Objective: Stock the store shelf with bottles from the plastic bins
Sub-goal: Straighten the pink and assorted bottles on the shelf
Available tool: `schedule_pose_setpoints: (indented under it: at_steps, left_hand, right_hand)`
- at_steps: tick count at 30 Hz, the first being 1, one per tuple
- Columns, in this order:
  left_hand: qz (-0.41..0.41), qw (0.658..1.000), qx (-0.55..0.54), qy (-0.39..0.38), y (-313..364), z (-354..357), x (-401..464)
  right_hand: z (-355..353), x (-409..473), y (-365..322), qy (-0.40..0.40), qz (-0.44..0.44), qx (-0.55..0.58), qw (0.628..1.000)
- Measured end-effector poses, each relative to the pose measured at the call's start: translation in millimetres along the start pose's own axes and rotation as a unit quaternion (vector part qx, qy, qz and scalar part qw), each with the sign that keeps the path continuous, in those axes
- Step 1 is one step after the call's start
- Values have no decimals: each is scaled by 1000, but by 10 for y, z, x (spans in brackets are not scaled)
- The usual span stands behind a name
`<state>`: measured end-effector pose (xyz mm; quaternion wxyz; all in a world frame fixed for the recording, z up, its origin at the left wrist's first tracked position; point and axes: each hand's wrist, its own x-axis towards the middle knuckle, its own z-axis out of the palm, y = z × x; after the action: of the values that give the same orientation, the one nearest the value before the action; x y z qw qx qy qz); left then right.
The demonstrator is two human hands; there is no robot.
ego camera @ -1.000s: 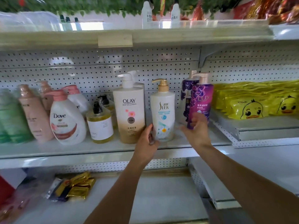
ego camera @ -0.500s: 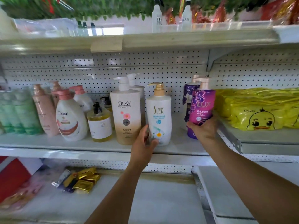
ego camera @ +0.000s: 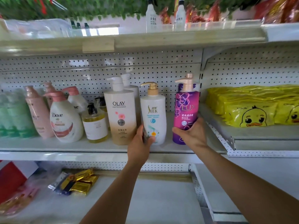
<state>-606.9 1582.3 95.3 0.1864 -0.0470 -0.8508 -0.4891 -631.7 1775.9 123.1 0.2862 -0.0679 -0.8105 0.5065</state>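
On the middle shelf (ego camera: 100,147) stand pump bottles in a row. My left hand (ego camera: 141,141) grips the foot of a white SLEK bottle (ego camera: 153,110) with a gold pump, which stands upright next to the tall OLAY bottle (ego camera: 120,113). My right hand (ego camera: 192,134) holds the lower part of a purple LUX bottle (ego camera: 186,104), upright at the right end of the row. A second purple bottle behind it is nearly hidden. No plastic bin is in view.
Left of the OLAY stand an amber bottle (ego camera: 95,125), a Dove bottle (ego camera: 64,120), pink bottles (ego camera: 38,113) and green ones (ego camera: 14,117). Yellow duck packs (ego camera: 252,109) fill the right shelf. Gold sachets (ego camera: 77,183) lie on the lower shelf; spray bottles (ego camera: 151,15) stand above.
My right hand has slid the LUX bottle forward and a little left, so it now covers the purple bottle behind. My left hand stays on the SLEK bottle's foot. The camera has tilted down slightly.
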Motion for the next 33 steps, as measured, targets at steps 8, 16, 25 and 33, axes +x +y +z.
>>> schedule_pose_setpoints:
  at_steps: [8,16,25,33]
  left_hand:
    - [-3,1000,18,-6,-27,7,44]
    - [3,1000,12,-13,-34,1,37]
    - [88,990,-17,108,256,-49,-87]
    - [130,982,-58,128,1096,-192,581]
  right_hand:
    - [46,-51,-46,-8,4,21,1000]
    - [91,-96,-96,-40,4,30,999]
    - [-63,-35,-130,-104,-12,67,992]
    - [-413,295,-521,-142,-62,96,983]
